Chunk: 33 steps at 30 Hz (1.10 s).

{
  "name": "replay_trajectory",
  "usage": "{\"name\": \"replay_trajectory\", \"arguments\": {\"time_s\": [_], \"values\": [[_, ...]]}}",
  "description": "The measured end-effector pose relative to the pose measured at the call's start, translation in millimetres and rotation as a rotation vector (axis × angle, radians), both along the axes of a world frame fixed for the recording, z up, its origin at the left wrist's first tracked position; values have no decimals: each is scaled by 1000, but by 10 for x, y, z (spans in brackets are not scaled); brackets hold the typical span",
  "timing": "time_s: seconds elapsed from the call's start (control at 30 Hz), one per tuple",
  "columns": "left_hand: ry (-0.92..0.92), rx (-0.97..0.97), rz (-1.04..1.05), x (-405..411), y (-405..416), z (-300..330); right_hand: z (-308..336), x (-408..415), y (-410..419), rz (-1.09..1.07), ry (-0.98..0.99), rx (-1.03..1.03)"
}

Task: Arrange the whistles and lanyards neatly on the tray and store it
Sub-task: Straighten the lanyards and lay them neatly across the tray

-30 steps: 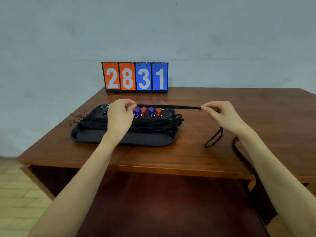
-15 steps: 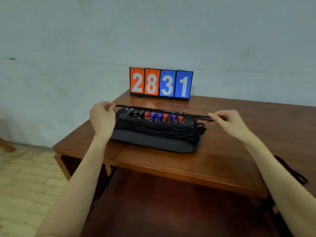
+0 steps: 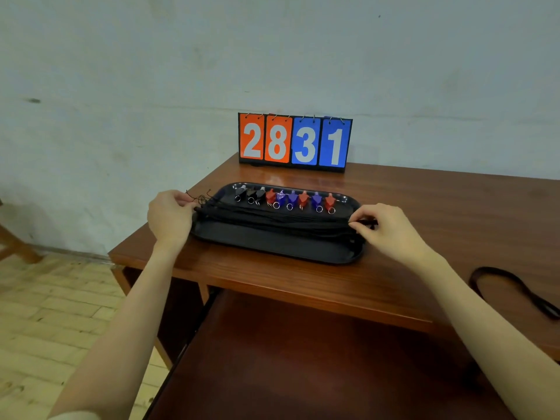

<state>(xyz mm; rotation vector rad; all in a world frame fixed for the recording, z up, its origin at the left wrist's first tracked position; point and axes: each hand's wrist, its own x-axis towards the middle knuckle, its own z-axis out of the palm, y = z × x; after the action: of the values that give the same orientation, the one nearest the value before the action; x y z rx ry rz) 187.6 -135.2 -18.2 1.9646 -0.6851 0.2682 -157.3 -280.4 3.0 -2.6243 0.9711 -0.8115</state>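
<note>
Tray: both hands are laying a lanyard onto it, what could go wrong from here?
1. The lanyard bundle lies close to the whistles; dragging it could knock the row crooked.
2. Frayed ends at the left hand may spill over the tray rim.
3. One strap remains on the table, easily forgotten.

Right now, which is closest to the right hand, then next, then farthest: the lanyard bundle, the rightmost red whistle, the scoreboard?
1. Lanyard bundle: pinched at its right end by the right hand.
2. Rightmost red whistle: just behind, on the tray.
3. Scoreboard: at the table's back edge.
</note>
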Motion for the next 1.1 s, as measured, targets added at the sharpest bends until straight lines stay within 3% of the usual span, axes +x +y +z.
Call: {"name": "replay_trajectory", "arguments": {"time_s": [0.17,0.37,0.57,0.8,1.1], "values": [[8,52,-2,5,-26,-17,-55,82,6,-43,138,-159],[-38,82,14,8,-7,-43,-81,82,15,-88,217,-188],[-187,91,28,-177,-8,27,-88,-11,76,-103,107,-156],[-244,6,-399,-990,-195,150,19,-492,105,-178,44,-65],[-397,87,-914,-2210,-510,-40,47,-1555,5,-456,-42,56]]}}
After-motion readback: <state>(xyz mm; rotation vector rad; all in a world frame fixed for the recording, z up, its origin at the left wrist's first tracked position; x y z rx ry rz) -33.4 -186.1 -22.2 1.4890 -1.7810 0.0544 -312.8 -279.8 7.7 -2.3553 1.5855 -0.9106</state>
